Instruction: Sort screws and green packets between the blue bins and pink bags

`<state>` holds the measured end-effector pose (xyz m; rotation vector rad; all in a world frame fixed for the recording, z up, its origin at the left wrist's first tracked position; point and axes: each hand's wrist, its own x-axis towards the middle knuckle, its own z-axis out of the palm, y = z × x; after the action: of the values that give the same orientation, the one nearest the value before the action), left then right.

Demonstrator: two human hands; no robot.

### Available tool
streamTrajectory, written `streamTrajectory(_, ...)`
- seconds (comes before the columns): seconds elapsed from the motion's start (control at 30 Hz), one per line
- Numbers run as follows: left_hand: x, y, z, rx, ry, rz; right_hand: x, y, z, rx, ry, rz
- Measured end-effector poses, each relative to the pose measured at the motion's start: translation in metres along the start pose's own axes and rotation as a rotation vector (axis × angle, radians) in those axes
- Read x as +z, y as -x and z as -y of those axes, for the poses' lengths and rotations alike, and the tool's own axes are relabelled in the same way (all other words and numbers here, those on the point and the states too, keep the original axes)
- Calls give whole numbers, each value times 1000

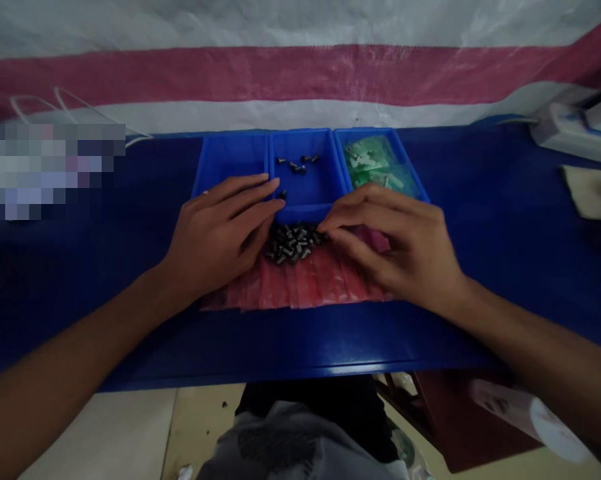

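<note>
A heap of small black screws (293, 243) lies on a row of red plastic bags (305, 280), in front of the blue bins. My left hand (220, 233) reaches over the left end of the bags, its fingers stretched out flat toward the front wall of the middle bin (300, 213); it is open. One dark screw (282, 195) shows close by its fingertips, inside that bin. At the heap's right edge, my right hand (395, 233) has thumb and forefinger pinched together. Whatever is between those fingertips is too small and hidden to make out.
Several loose screws (298, 165) lie in the middle bin. The left bin (235, 157) shows only its blue floor. Green-tinted bags with pale parts (373, 163) fill the right bin. A white box (575, 133) and a beige cloth-like piece (593, 192) rest at the table's right.
</note>
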<state>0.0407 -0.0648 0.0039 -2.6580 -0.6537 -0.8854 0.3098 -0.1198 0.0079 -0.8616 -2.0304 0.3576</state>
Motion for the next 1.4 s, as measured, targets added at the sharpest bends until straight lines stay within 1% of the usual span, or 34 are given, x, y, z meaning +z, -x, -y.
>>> streamTrajectory(0.07,0,0,-1,-7,-6,11,-5,-2,6,104,-142,-70)
streamTrajectory(0.13,0,0,-1,-24,-7,21,-9,-4,11,224,-288,-81)
streamTrajectory(0.23,1,1,-1,-29,-7,15,-12,-5,12,366,-423,-23)
streamTrajectory(0.33,3,1,-1,-23,-5,-16,-13,-5,8,429,-523,87)
streamTrajectory(0.43,4,2,0,-13,-7,-22,-11,-5,6,484,-665,208)
streamTrajectory(0.53,3,1,0,-2,-2,-23,-10,-6,7,553,-769,226)
streamTrajectory(0.6,2,1,-1,-22,7,-12,-10,-7,8,598,-812,241)
streamTrajectory(0.7,1,0,-2,-42,10,4,-9,-7,7,676,-853,314)
streamTrajectory(0.73,0,0,-2,-38,7,0,-9,-7,7,694,-861,319)
streamTrajectory(0.77,1,0,-2,-28,4,-8,-9,-7,6,703,-865,298)
streamTrajectory(0.83,1,0,-1,-11,-2,-20,-10,-8,5,671,-872,191)
streamTrajectory(0.9,1,1,-1,-7,-9,-19,-11,-8,5,590,-855,92)
streamTrajectory(0.97,1,1,-1,-19,-5,-12,-13,-8,7,512,-786,52)
streamTrajectory(1.0,1,1,-1,-29,1,-5,-13,-7,8,479,-714,46)
streamTrajectory(1.03,1,1,-1,-37,10,-1,-13,-6,8,430,-608,46)
streamTrajectory(1.1,2,1,-1,-41,25,0,-10,-3,7,269,-335,90)
streamTrajectory(1.17,3,1,-1,-27,20,-16,-5,1,2,69,-79,189)
streamTrajectory(1.2,3,1,-1,-20,14,-27,-2,2,0,-6,5,239)
streamTrajectory(1.27,4,1,-1,-17,6,-35,3,5,-6,-75,84,284)
streamTrajectory(1.4,4,0,-2,-19,9,-39,6,6,-11,-106,106,253)
